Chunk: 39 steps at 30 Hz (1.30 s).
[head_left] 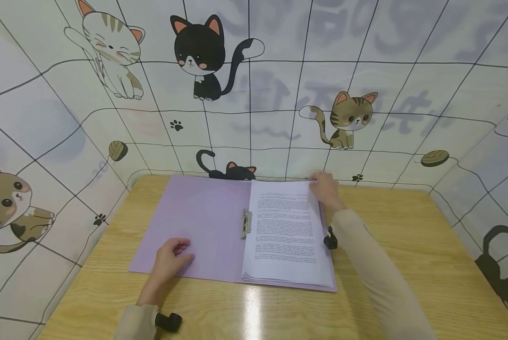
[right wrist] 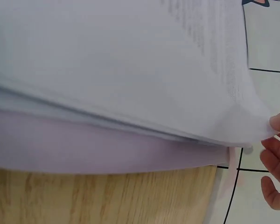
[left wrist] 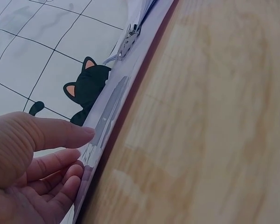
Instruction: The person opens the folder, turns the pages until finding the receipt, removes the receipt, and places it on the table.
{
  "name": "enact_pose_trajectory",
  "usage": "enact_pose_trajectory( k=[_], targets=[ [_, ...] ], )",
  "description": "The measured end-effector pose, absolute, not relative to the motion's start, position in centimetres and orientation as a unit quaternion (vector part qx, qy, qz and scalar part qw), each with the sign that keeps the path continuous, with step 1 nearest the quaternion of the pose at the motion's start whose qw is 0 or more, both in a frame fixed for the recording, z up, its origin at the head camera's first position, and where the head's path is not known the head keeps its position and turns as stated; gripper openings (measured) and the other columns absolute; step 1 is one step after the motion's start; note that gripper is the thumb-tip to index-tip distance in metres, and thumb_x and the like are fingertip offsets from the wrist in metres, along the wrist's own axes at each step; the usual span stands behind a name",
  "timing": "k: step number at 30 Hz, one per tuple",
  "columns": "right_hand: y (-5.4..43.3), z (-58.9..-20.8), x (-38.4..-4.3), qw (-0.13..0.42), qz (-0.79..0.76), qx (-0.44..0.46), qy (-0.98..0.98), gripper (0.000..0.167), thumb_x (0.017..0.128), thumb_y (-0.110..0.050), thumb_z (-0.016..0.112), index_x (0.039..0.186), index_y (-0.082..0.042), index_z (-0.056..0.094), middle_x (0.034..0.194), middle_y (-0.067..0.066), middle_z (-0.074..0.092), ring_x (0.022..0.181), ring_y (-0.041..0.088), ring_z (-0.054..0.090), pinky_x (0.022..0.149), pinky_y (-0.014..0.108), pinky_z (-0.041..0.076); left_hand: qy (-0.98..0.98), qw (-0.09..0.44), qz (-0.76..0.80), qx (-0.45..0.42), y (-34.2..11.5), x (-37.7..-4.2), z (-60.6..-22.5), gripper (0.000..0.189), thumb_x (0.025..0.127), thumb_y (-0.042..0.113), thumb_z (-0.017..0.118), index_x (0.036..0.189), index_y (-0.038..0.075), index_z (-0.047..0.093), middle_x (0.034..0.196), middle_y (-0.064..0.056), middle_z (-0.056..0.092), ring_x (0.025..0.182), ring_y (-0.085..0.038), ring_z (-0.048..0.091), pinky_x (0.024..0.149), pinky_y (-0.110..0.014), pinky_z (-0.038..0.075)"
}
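A purple folder [head_left: 207, 212] lies spread on the wooden table, with a metal clip [head_left: 246, 224] along its middle fold. On its right half rests a stack of printed sheets [head_left: 285, 236]. My right hand [head_left: 325, 191] pinches the top sheet's far right corner between thumb and forefinger; in the right wrist view that corner of the paper [right wrist: 242, 123] bends up slightly. Over the lower left part of the folder is my left hand [head_left: 172, 259], fingers loosely bent and holding nothing. In the left wrist view its thumb and fingers are apart, beside the folder's cover [left wrist: 107, 116].
The wooden table [head_left: 390, 245] extends to both sides and in front of the folder. Behind it stands a white wall covering [head_left: 275, 137] with grid lines and cartoon cats, close to the folder's far edge. Black wrist cameras [head_left: 169, 322] are strapped over the beige sleeves.
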State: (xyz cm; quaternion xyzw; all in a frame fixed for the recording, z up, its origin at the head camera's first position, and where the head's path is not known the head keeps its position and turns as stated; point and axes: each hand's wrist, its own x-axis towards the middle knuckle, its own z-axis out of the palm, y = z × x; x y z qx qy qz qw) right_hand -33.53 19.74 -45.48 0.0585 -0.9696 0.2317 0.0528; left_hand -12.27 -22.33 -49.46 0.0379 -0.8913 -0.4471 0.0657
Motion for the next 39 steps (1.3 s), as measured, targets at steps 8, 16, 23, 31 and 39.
enact_pose_trajectory(
  k=[8, 16, 23, 31, 39],
  targets=[
    [19.7, -44.6, -32.3, 0.014, 0.388, 0.031, -0.921, 0.022, 0.091, -0.010, 0.053, 0.101, 0.008, 0.059, 0.098, 0.023, 0.061, 0.083, 0.029, 0.051, 0.068, 0.031, 0.040, -0.891, 0.057, -0.450, 0.036, -22.4, -12.4, -49.5, 0.035, 0.073, -0.002, 0.072, 0.105, -0.007, 0.061, 0.105, -0.018, 0.061, 0.097, -0.031, 0.058, 0.088, -0.041, 0.048],
    [20.6, -44.8, -31.3, -0.065, 0.453, 0.018, -0.889, 0.029, 0.090, -0.014, 0.053, 0.108, 0.009, 0.057, 0.108, 0.023, 0.058, 0.090, 0.028, 0.050, 0.074, 0.030, 0.040, -0.888, 0.051, -0.455, 0.038, -22.5, -12.3, -49.4, 0.035, 0.073, -0.002, 0.073, 0.106, -0.007, 0.061, 0.105, -0.018, 0.061, 0.097, -0.030, 0.058, 0.088, -0.040, 0.047],
    [20.9, -44.1, -30.2, -0.131, 0.478, -0.007, -0.868, 0.035, 0.092, -0.017, 0.052, 0.119, 0.005, 0.053, 0.112, 0.019, 0.058, 0.091, 0.024, 0.054, 0.079, 0.035, 0.047, -0.887, 0.053, -0.458, 0.031, -22.5, -12.3, -49.4, 0.035, 0.073, -0.003, 0.073, 0.105, -0.008, 0.061, 0.105, -0.018, 0.061, 0.097, -0.031, 0.058, 0.089, -0.041, 0.047],
    [21.1, -43.7, -28.6, -0.179, 0.504, 0.029, -0.844, 0.042, 0.093, -0.019, 0.053, 0.131, 0.000, 0.049, 0.114, 0.018, 0.061, 0.087, 0.023, 0.063, 0.076, 0.037, 0.051, -0.887, 0.055, -0.457, 0.026, -22.6, -12.3, -49.5, 0.035, 0.072, -0.004, 0.073, 0.105, -0.008, 0.061, 0.105, -0.018, 0.061, 0.097, -0.031, 0.057, 0.088, -0.041, 0.047],
    [20.8, -43.1, -27.4, -0.193, 0.531, 0.040, -0.824, 0.041, 0.092, -0.017, 0.055, 0.128, 0.001, 0.052, 0.112, 0.019, 0.062, 0.083, 0.022, 0.065, 0.070, 0.035, 0.053, -0.891, 0.050, -0.451, 0.026, -22.7, -12.4, -49.7, 0.037, 0.072, -0.005, 0.071, 0.107, -0.008, 0.060, 0.105, -0.018, 0.060, 0.097, -0.030, 0.057, 0.089, -0.041, 0.047]
  ],
)
